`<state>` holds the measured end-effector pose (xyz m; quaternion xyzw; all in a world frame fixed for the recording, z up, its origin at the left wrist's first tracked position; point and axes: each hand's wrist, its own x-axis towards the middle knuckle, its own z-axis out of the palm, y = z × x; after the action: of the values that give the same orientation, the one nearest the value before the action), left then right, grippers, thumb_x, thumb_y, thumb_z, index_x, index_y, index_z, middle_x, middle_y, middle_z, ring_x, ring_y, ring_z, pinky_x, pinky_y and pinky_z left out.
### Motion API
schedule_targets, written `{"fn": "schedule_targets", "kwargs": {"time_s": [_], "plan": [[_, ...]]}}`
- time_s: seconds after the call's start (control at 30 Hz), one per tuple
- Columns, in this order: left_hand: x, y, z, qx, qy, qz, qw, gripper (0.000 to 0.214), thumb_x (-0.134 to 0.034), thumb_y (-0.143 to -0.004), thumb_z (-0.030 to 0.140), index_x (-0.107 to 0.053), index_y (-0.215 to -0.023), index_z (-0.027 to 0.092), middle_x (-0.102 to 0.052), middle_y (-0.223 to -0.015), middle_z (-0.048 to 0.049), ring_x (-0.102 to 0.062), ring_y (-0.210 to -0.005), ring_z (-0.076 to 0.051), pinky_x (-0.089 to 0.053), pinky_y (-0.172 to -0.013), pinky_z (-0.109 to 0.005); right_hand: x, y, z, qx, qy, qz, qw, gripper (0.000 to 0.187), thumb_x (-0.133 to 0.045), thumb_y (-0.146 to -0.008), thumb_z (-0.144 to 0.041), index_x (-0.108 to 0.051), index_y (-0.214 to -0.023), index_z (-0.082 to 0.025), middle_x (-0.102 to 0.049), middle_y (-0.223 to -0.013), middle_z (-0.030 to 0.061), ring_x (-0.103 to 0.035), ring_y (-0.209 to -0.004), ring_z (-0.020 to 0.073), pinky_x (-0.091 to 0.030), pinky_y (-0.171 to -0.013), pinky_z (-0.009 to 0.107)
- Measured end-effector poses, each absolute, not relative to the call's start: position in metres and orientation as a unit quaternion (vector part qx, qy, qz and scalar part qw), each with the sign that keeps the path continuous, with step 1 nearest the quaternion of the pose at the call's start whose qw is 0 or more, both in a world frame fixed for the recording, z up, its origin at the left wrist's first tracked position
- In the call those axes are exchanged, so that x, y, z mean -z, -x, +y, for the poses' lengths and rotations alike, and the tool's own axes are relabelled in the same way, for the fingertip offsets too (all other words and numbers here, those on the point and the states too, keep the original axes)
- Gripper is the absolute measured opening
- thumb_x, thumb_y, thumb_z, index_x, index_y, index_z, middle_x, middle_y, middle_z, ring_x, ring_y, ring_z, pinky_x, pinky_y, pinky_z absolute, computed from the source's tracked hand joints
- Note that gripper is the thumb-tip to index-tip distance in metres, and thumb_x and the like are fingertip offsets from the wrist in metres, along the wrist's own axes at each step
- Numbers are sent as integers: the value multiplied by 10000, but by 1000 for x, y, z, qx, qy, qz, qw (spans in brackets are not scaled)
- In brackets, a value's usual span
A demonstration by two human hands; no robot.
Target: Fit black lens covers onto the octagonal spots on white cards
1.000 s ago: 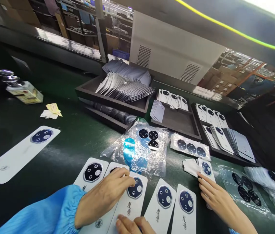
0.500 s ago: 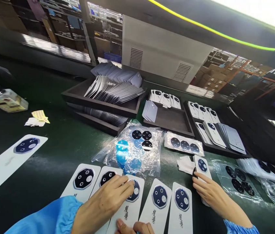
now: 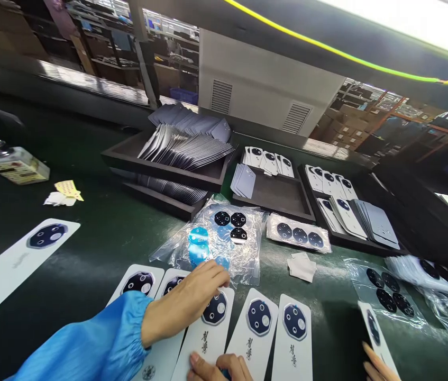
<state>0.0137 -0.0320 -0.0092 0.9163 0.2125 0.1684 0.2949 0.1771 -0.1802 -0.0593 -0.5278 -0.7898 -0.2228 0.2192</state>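
Note:
Several white phone back covers (image 3: 259, 328) with dark octagonal camera rings lie in a row at the near edge of the green belt. My left hand (image 3: 192, 301), in a blue sleeve, lies flat across them. Its fingers are stretched out and the tips touch the edge of a clear plastic bag (image 3: 224, 238) that holds black lens pieces and blue films. My right hand (image 3: 376, 365) barely shows at the bottom right, holding a tilted white cover (image 3: 374, 330). More fingers (image 3: 218, 366) rest on the covers at the bottom edge; whose they are I cannot tell.
Dark trays (image 3: 124, 153) at the back hold stacks of covers. Bags of black lens pieces (image 3: 299, 235) (image 3: 386, 296) lie to the right, near a white cloth (image 3: 301, 266). A single cover (image 3: 13, 264), paper scraps (image 3: 63, 196) and a bottle (image 3: 13, 164) are on the left.
My right hand has lifted the white cover from beside the cloth and pulled it down to the bottom right. My left hand has slid forward to the bag's edge.

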Motion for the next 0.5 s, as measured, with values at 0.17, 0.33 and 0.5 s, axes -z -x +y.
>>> {"fn": "schedule_targets", "kwargs": {"time_s": [0.17, 0.33, 0.5], "plan": [[2, -23, -27, -111, -923, 192, 314, 273, -353, -774, -77, -408, -794, 190, -505, -816, -2, -456, -754, -163, -397, -658, -256, 78, -139, -179, 201, 532, -764, 304, 288, -456, -946, -359, -709, -820, -306, -751, -851, -27, -520, -565, 142, -402, -471, 267], [0, -21, -27, -87, -944, 171, 270, 351, -311, -704, -140, -422, -822, 172, -493, -841, -22, -451, -780, -175, -391, -685, -273, 91, -109, -176, 178, 543, -679, 461, 387, -411, -976, -226, -648, -670, -243, -744, -780, -118, -417, -485, 120, -264, -416, 279], [17, -20, -29, -115, -971, 129, 166, 384, -296, -686, -163, -456, -858, 140, -502, -844, -41, -444, -773, -189, -398, -688, -294, 90, -110, -175, 184, 530, -693, 452, 380, -398, -978, -211, -644, -689, -231, -746, -790, -98, -429, -498, 122, -259, -434, 283]]}}
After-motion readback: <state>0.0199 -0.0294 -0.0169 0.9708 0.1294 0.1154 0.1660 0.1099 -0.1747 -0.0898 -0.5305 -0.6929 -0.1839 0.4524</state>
